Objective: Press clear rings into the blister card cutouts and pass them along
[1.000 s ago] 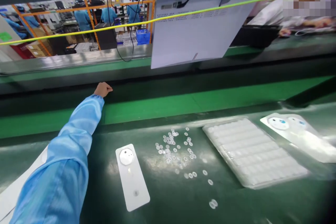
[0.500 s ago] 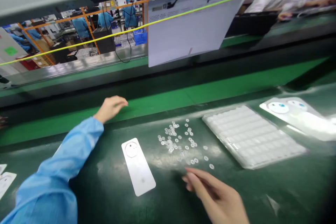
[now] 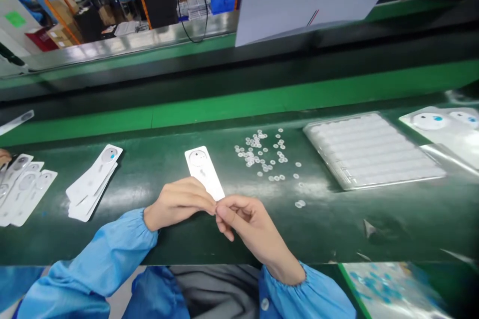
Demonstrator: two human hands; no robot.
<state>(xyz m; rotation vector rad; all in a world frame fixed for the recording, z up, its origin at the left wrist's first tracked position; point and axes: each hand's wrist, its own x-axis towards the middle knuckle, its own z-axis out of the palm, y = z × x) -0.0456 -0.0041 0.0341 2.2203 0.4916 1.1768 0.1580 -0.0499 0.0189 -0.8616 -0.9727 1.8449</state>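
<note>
Left hand (image 3: pixel 179 203) and right hand (image 3: pixel 250 224) pressed together, pinching the near end of a white plastic card (image 3: pixel 201 169), round recess left uncovered. Right of card: loose clear rings (image 3: pixel 259 155) within reach, then blister tray (image 3: pixel 374 150). Left: stacked cards (image 3: pixel 92 184).

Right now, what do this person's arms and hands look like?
The left sleeve and right sleeve are loose and light blue with gathered cuffs; a small round button shows on the right one. The left hand and right hand are bare.
</note>
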